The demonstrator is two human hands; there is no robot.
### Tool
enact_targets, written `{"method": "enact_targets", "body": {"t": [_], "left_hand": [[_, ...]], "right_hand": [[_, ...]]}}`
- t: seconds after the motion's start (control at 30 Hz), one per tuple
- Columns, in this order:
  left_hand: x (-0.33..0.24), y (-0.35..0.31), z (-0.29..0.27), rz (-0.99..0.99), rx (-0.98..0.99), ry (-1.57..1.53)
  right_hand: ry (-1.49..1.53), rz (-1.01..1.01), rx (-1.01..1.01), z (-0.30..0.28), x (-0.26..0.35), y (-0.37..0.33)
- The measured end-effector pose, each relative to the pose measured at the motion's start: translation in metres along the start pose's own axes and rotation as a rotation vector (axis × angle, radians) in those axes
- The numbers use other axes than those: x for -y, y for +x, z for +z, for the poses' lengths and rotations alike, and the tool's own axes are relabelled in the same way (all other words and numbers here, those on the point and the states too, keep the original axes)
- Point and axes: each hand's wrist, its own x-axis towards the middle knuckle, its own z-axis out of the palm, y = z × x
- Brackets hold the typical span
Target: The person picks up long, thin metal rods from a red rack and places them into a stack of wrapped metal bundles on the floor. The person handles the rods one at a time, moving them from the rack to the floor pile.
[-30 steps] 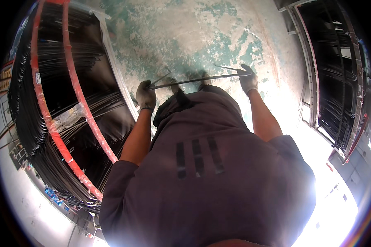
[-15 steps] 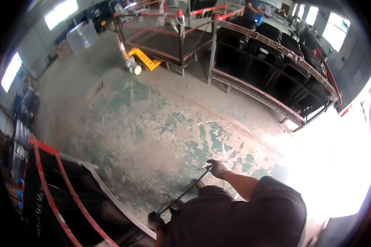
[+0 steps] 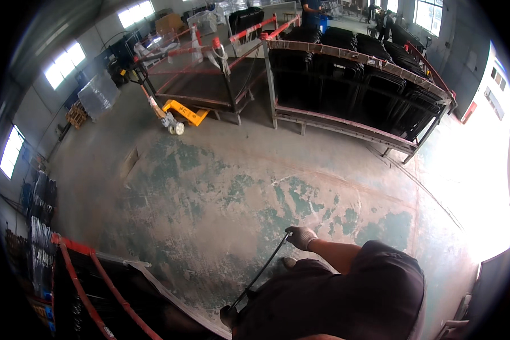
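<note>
A thin dark rod runs slanting between my two hands, in front of my body. My right hand, in a light glove with dark fingers, is closed round its upper end. At its lower end is my left hand in a dark glove, partly cut off by my dark clothing, its fingers seemingly wrapped on the rod. To the left of that hand stands a red-railed metal cart holding black pieces.
A large rack full of black frames stands at the far right. Beside it are a red-railed platform cart and a yellow pallet jack. Another person stands behind the rack. Worn green-painted floor lies between.
My view has shifted, so the rack and the pallet jack sit lower and further left in it. Both hands stay on the rod, with my left hand now nearer the lower edge.
</note>
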Motion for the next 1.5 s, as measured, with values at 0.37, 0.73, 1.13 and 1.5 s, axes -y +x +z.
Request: {"method": "enact_targets", "body": {"t": [0.37, 0.73, 1.13, 1.5], "left_hand": [[-0.005, 0.001, 0.013, -0.009, -0.106, 0.074], [0.013, 0.000, 0.018, 0.063, -0.061, 0.094], [0.017, -0.005, 0.019, 0.071, -0.055, 0.047], [0.014, 0.005, 0.021, 0.104, -0.072, 0.059]], "right_hand": [[0.011, 0.004, 0.015, -0.003, 0.000, -0.003], [0.014, -0.018, 0.013, 0.002, -0.009, -0.004], [0.028, 0.021, 0.051, 0.004, -0.010, -0.005], [-0.015, -0.042, -0.003, 0.004, -0.012, 0.001]]}}
